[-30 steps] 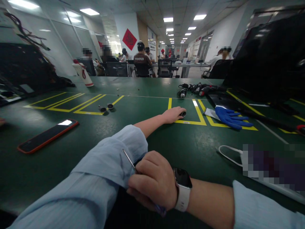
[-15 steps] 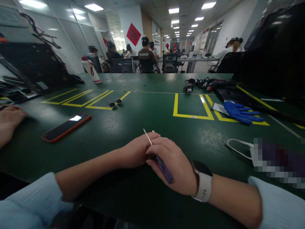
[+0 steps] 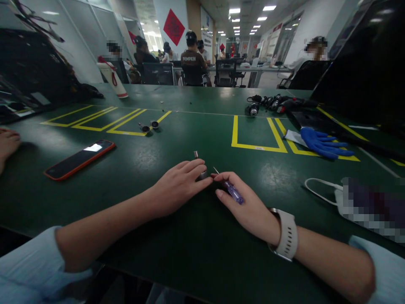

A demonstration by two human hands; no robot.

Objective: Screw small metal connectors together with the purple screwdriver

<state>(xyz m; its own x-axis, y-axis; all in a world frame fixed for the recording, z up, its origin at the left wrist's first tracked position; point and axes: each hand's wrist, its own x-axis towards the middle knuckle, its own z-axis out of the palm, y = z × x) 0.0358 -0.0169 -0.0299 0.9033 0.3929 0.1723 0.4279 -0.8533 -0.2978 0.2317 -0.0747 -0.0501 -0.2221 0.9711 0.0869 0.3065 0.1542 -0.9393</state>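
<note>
My left hand [image 3: 179,185] is closed around a small metal part [image 3: 203,173] low over the green table [image 3: 177,257]. The part's short stem pokes out beyond the fingers, while the rest is mostly covered. To its right, my right hand [image 3: 248,207] grips a screwdriver [image 3: 234,193] with a see-through purple handle. Its thin shaft points up and left, and its tip is apart from the metal part. Farther off at left lie two small round dark metal pieces [image 3: 150,126] with short stems.
An orange-edged phone [image 3: 80,161] lies at left, near another person's hand [image 3: 9,143]. Yellow tape [image 3: 259,147] marks the table. At right are a blue glove [image 3: 322,143], a white-strapped item [image 3: 340,204] and black cabled devices [image 3: 253,109]. A white cup [image 3: 115,80] stands back left.
My hands have come apart: the right hand, with the screwdriver, has moved right and away from the left. The metal part in my left hand shows more now. The whole view has tilted slightly downward.
</note>
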